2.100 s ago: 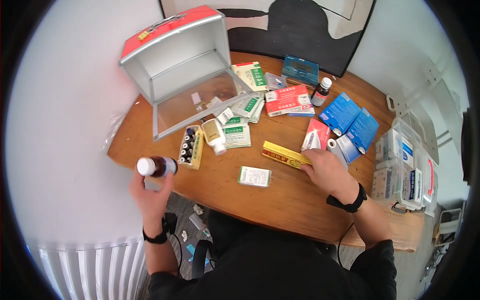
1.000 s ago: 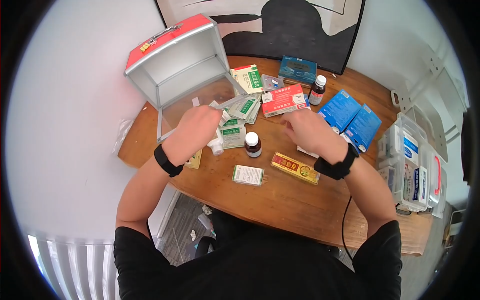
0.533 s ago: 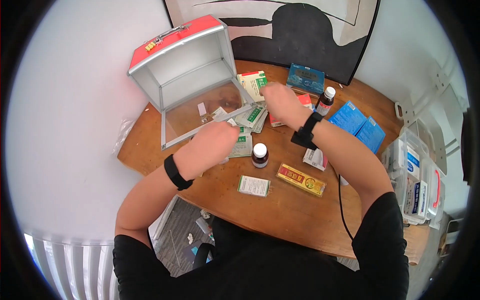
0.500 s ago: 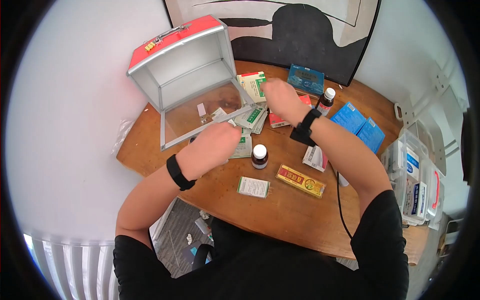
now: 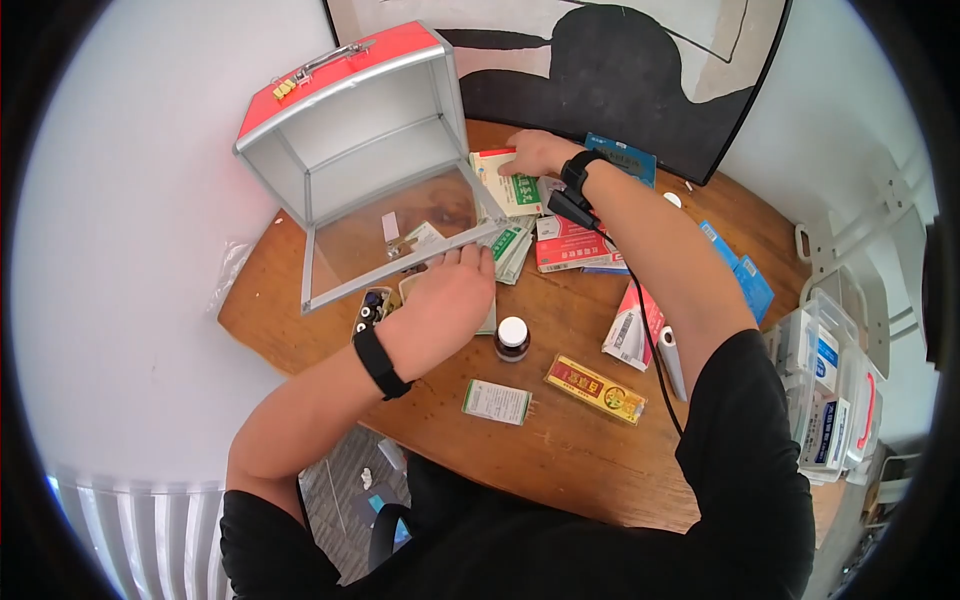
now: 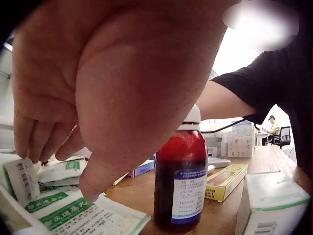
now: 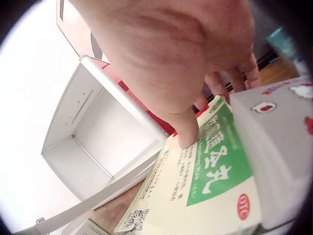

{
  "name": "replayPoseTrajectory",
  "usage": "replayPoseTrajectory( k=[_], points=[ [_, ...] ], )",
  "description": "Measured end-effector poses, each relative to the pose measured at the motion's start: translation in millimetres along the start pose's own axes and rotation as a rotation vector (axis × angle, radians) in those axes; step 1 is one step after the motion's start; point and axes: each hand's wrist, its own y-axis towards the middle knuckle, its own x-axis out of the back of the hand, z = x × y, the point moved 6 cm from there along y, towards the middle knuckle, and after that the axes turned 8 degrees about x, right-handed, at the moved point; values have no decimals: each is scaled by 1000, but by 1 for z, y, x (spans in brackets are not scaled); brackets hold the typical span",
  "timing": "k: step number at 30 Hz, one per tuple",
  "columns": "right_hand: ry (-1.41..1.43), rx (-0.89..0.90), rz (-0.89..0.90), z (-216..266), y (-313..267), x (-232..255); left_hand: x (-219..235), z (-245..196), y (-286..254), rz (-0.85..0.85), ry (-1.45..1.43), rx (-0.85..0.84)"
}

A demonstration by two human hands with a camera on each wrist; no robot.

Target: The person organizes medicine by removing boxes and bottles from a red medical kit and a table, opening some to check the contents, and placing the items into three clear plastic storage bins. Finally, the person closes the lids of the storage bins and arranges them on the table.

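My right hand is at the back of the table on a cream-and-green medicine box. In the right wrist view its thumb lies on the box's printed face, and the other fingers reach over the far edge. My left hand reaches over green-and-white medicine sachets, fingers stretched down among them and thumb apart. Close beside it stands a brown medicine bottle with a white cap. Under the left forearm, a carton of small dark vials is partly covered.
An open red-topped first-aid case stands back left, its clear lid lowered toward the sachets. Right of centre are a red-and-white box, a yellow box and a white tube. A clear plastic bin sits far right.
My left hand has put the brown bottle down at mid-table and moved to the sachets. My right hand has left the yellow box and reached back to the cream-and-green box.
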Motion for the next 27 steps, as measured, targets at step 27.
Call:
replayPoseTrajectory(
  k=[27],
  points=[
    [10,47,10,-18,-31,-4,-30,-14,35,34,232,-73]
  ],
)
